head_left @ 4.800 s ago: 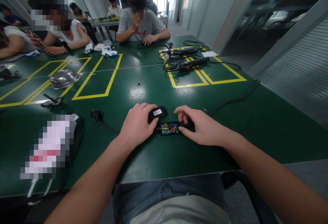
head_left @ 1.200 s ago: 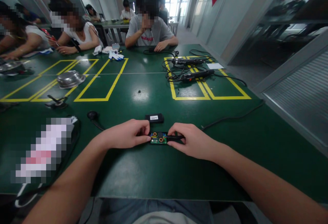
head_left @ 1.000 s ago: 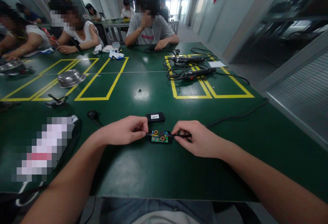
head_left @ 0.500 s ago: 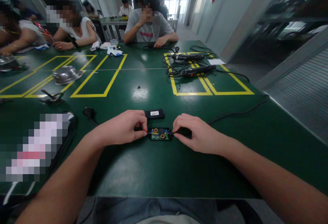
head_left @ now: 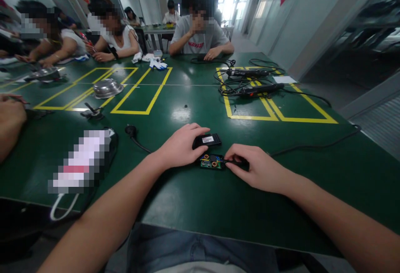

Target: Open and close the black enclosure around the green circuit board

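A small circuit board (head_left: 213, 163) with copper coils sits in a black open casing on the green table, just in front of me. My right hand (head_left: 254, 167) pinches the black cable (head_left: 301, 147) where it meets the casing's right end. Behind the board lies a ribbed black cover (head_left: 213, 139) with a white label. Thumb and fingers apart, my left hand (head_left: 184, 146) has its fingertips at the cover's left end and its thumb by the casing's left end. A black power plug (head_left: 131, 131) on a cord rests left of that hand.
Two black electric screwdrivers (head_left: 259, 90) with tangled cords lie at the back right. A metal bowl (head_left: 108, 88), gloves (head_left: 158, 64) and a mostly blurred-out, pale long object (head_left: 83, 160) are to the left. Co-workers sit around the table; one person's hand (head_left: 12, 115) shows at the left edge.
My left hand has released its pinch at the casing's left end and reached to the cover with spread fingers. My right hand still pinches the right-hand cable. The view has swung left.
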Motion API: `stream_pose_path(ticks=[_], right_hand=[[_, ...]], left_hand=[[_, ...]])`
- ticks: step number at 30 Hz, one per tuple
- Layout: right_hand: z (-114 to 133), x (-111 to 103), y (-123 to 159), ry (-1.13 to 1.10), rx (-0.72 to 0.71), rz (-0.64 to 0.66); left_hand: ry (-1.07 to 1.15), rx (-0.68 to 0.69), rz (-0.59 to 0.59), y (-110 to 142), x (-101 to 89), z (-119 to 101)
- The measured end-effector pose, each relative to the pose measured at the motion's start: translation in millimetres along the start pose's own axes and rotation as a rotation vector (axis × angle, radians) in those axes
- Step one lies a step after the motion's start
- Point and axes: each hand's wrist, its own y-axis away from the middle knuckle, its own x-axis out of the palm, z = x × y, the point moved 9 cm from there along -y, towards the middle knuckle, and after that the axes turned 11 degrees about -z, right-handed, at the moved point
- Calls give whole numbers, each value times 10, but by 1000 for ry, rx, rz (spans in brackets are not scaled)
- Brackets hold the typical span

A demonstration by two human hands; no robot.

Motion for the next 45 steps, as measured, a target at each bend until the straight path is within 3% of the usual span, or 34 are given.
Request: stream_pose_path(ticks=[3,5,12,30,39,45], right_hand=[[-46,-38,6,-10,69,-14],[-48,-54,11,-46,92,-21],[35,46,7,-16,21,21],[39,52,29,8,7,-9],[-64,107,87,31,27,-70],[-135,145,143,19,45,-69]], left_hand=[[141,73,106,67,-15,-211],[109,106,201,123,35,-305],[13,88,301,178,138,-320],[-23,93,277,166,155,-362],[-167,196,286,161,345,-403],[-139,200,259,175,344,-405]])
